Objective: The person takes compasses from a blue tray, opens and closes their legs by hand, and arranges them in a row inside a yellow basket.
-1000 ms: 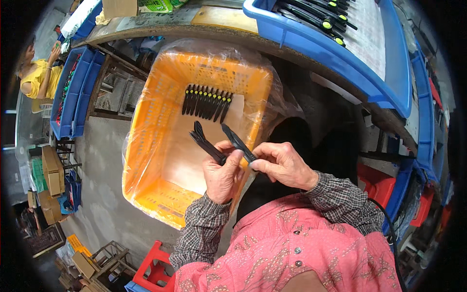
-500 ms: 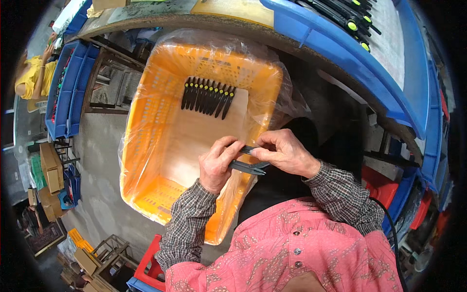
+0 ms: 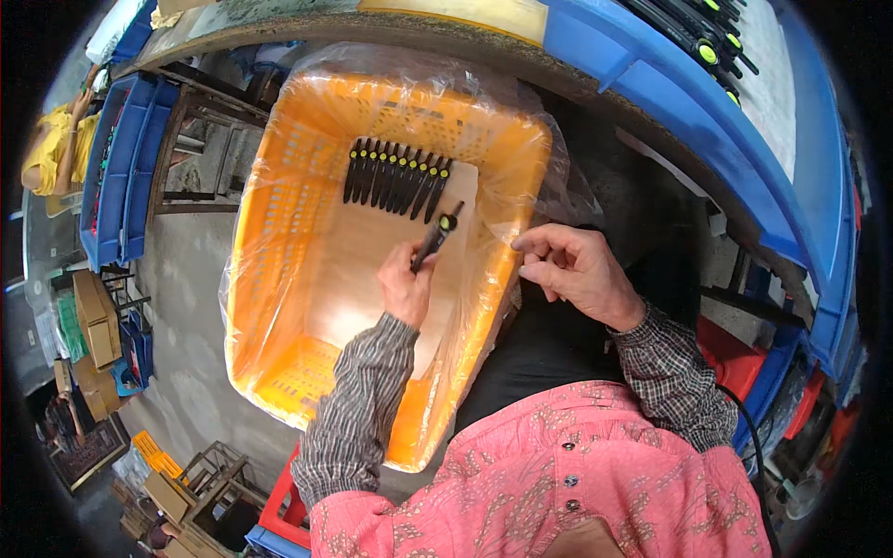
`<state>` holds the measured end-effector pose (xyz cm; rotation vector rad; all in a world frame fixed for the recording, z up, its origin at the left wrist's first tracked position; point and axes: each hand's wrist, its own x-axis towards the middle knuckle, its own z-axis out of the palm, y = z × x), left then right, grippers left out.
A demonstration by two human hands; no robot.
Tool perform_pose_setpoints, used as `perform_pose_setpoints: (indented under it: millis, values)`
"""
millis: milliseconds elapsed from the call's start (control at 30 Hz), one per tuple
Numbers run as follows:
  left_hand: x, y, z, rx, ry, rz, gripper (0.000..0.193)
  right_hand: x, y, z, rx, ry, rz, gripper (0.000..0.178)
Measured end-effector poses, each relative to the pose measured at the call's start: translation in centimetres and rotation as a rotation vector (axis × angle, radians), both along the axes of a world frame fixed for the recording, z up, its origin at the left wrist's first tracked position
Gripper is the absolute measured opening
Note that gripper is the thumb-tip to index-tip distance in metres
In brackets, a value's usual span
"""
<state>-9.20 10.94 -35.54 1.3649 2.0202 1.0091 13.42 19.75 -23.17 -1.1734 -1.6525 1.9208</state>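
Observation:
My left hand [image 3: 406, 293] is closed round one end of a slim black tool [image 3: 433, 244] with a round yellow-green pivot and a thin tip. It holds the tool tilted over the inside of an orange basket [image 3: 256, 279] lined with clear plastic. A row of several similar black tools [image 3: 395, 181] lies side by side at the basket's far end, on a pale brown sheet [image 3: 349, 265]. My right hand [image 3: 584, 277] hovers by the basket's right rim, fingers half bent, thumb and forefinger apart, nothing visible between them.
Above the basket runs a worktable edge [image 3: 409, 35]; a blue tray [image 3: 688, 121] there carries more black tools [image 3: 702, 42]. Blue bins [image 3: 121, 167] and a person in yellow [image 3: 60, 153] are at far left. A red stool [image 3: 284, 493] stands lower left.
My left hand has moved forward over the basket with the tool, which now looks closed up and points away. My right hand has let go of it and shifted right.

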Motion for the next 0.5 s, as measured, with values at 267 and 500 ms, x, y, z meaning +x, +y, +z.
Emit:
perform_pose_setpoints:
  millis: [267,500]
  values:
    - [1.6,4.5,-11.2,-0.044,0.028,0.219,0.024,0.9,0.7,-0.9,0.0,-0.076,-0.017,0.018]
    - [2.9,7.8,-14.4,-0.029,0.22,0.264,0.029,1.6,0.9,-1.7,-0.041,-0.076,-0.056,0.018]
